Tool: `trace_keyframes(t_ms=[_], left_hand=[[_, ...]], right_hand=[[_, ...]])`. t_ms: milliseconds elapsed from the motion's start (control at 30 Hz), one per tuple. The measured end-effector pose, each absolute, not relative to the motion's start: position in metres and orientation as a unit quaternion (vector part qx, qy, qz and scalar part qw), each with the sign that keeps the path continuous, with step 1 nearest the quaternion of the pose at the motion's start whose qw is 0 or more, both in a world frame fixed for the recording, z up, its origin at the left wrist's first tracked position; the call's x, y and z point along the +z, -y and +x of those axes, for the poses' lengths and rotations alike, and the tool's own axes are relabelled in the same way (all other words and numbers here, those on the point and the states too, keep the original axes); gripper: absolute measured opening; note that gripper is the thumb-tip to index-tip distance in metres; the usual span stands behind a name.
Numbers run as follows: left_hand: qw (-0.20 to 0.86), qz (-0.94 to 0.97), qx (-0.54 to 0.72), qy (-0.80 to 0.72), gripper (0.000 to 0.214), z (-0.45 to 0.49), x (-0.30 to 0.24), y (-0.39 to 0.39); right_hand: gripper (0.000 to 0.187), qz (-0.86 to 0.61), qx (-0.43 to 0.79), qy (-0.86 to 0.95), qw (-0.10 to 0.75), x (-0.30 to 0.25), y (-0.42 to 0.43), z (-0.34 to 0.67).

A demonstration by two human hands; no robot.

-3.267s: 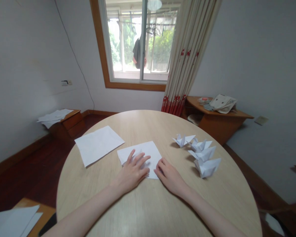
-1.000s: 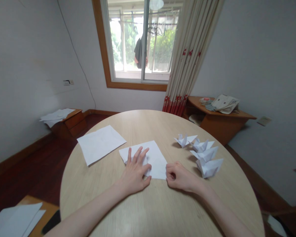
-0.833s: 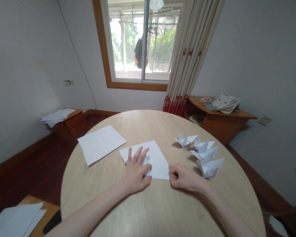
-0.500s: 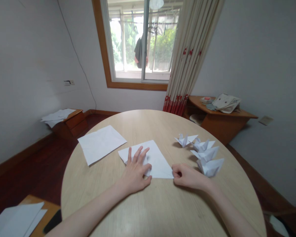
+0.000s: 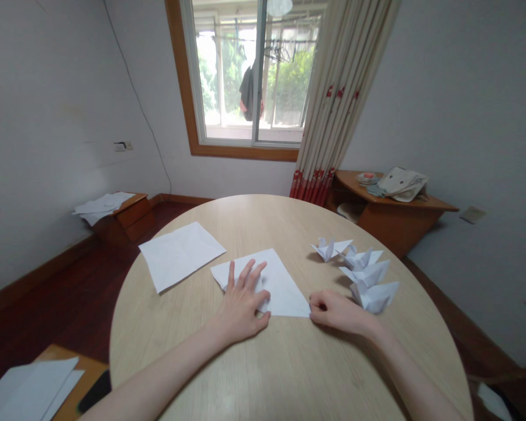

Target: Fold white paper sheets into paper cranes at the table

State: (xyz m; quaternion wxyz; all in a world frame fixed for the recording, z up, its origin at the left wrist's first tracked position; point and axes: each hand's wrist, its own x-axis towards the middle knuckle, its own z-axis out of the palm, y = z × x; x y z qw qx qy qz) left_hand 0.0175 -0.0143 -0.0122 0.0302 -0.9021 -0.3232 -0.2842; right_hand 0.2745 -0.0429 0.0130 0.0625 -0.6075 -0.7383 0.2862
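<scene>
A white sheet of paper (image 5: 283,286), seemingly folded, lies flat in the middle of the round table (image 5: 254,374). My left hand (image 5: 244,304) rests on its left part, fingers spread, hiding some of the paper and its near left edge. At the sheet's right corner my right hand (image 5: 333,311) is curled into a fist, its knuckles against the corner tip. Whether the tip lies under or between the fingers is hidden. Just beyond the right hand stand several folded paper cranes (image 5: 374,289) in a row, the closest one near the wrist.
Another white sheet (image 5: 182,256) lies at the table's left edge. More paper (image 5: 30,389) is on a wooden surface low at left, and papers (image 5: 103,203) cover a small cabinet (image 5: 135,219). A corner desk (image 5: 403,225) holding a cloth bag (image 5: 403,182) stands behind right.
My right fist has shifted very slightly to the right at the paper's corner. My left hand stays spread on the sheet, and the cranes have not moved.
</scene>
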Motion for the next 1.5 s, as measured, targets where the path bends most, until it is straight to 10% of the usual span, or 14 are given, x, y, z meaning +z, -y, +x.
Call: trace_keyframes(t_ms=[767,1500], left_hand=[[0.036,-0.903,-0.285,0.319,0.019,0.018,-0.013,0.012],[0.081,-0.877,-0.395,0.261,0.055,-0.001,0.002,0.005]], right_hand=[[0.014,-0.653,0.276,0.704,0.037,0.021,0.044,0.274],[0.032,-0.487,0.184,0.786,0.334,-0.015,0.035,0.247]])
